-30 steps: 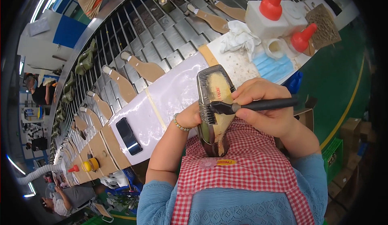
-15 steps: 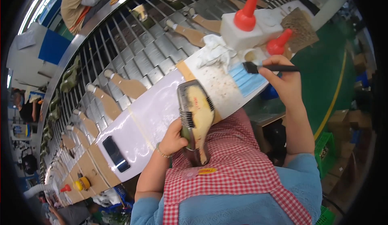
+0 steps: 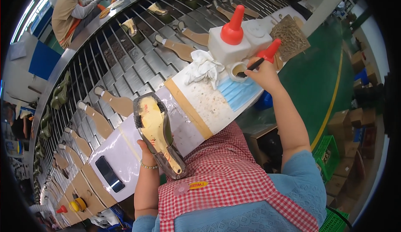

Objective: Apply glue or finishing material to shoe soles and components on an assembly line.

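In my left hand (image 3: 148, 154) is a lasted shoe upper (image 3: 153, 123), its yellowish underside turned up and its narrow heel end toward my apron. Dark lacing rows show along its edges. The fingers of that hand are mostly hidden beneath the shoe. My right hand (image 3: 266, 76) pinches the black handle of a glue brush (image 3: 255, 64). The brush's bristle end is down in a small white pot (image 3: 232, 75) that holds a yellowish substance. A blue face mask (image 3: 240, 93) lies flat beside the pot, and a crumpled white cloth (image 3: 203, 70) lies to its left.
White bottles with red nozzles (image 3: 232, 29) stand behind the pot, near a brown crusted board (image 3: 291, 38). Insoles (image 3: 177, 48) and other lasted uppers (image 3: 158, 11) rest on the slatted metal conveyor (image 3: 133, 69). A phone (image 3: 109, 173) lies at left. Another person (image 3: 67, 15) sits across the conveyor.
My right hand has lowered the brush from above the face mask into the pot. The shoe upper has shifted left in my left hand, its underside now facing up more fully.
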Motion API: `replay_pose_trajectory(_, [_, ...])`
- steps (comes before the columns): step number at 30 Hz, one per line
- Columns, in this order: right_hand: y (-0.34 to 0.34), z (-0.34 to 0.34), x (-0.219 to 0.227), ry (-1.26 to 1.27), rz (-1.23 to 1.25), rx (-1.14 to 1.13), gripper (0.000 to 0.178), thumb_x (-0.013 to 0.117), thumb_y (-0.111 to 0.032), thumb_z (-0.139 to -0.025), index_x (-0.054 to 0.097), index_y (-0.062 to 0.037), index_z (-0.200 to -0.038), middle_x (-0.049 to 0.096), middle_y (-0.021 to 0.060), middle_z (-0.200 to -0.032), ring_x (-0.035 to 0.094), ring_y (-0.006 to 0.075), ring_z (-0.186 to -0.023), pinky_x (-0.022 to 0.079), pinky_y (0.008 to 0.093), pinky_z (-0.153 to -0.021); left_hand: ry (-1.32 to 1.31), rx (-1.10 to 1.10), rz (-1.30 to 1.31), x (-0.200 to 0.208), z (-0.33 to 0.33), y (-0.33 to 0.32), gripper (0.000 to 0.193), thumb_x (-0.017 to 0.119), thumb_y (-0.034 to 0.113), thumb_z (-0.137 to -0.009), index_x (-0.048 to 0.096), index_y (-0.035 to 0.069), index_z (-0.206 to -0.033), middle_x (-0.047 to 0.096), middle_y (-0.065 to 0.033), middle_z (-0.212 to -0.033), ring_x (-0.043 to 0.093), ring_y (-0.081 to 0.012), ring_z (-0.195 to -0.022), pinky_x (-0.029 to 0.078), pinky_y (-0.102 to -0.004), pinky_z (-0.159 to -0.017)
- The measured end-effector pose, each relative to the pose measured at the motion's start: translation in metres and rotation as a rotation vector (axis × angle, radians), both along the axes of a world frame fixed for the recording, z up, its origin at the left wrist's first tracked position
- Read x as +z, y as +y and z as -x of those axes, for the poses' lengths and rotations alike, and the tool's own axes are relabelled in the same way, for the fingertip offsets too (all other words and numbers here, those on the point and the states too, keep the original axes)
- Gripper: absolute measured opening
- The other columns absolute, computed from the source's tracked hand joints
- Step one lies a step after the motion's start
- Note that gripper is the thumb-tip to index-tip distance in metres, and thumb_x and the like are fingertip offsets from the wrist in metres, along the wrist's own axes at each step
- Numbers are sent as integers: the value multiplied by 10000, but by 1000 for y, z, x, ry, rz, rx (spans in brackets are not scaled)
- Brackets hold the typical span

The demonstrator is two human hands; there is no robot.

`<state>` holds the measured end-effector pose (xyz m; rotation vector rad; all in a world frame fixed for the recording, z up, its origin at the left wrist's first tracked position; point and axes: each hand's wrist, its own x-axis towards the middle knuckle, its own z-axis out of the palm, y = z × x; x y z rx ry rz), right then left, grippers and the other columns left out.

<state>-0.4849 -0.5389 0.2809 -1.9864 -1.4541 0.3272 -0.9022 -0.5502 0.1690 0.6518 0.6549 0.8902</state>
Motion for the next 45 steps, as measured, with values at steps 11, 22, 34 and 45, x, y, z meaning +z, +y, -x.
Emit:
replay_pose_trajectory(11, [-22, -25, -48, 1589, -158, -314, 239, 746, -201, -791, 622, -77, -954, 628, 63, -881, 621, 190, -821, 515, 292, -687, 5, -69, 21, 15, -9, -2, 1119, 336, 930, -613, 423, 46, -1294, 590, -141, -966, 624, -220, -737, 535, -328, -601])
replay_pose_trajectory(22, [-46, 11, 2, 1607, -305, 81, 209, 585, -238, -922, 608, -64, -1036, 651, 94, -1025, 618, 213, -1002, 503, 354, -862, -321, -309, 150, -5, -22, 9, 919, 332, 786, -782, 433, 61, -1337, 599, -119, -1173, 626, -208, -980, 528, -343, -827])
replay_pose_trajectory(34, [-85, 172, 31, 992, 166, 732, 173, 731, 6, -744, 642, 14, -892, 657, 122, -951, 629, 159, -898, 489, 272, -798, -130, -358, 65, 46, -33, -8, 826, 541, 679, -800, 441, 28, -1298, 605, -83, -1123, 616, -142, -948, 531, -272, -772])
replay_pose_trajectory(45, [-87, 187, 29, 756, -32, 638, 174, 744, -13, -731, 640, -3, -870, 663, 103, -862, 648, 161, -823, 502, 268, -708, -116, -346, 19, 51, -36, -14, 886, 557, 692, -778, 414, -3, -1309, 576, -112, -1173, 584, -163, -1029, 490, -293, -875])
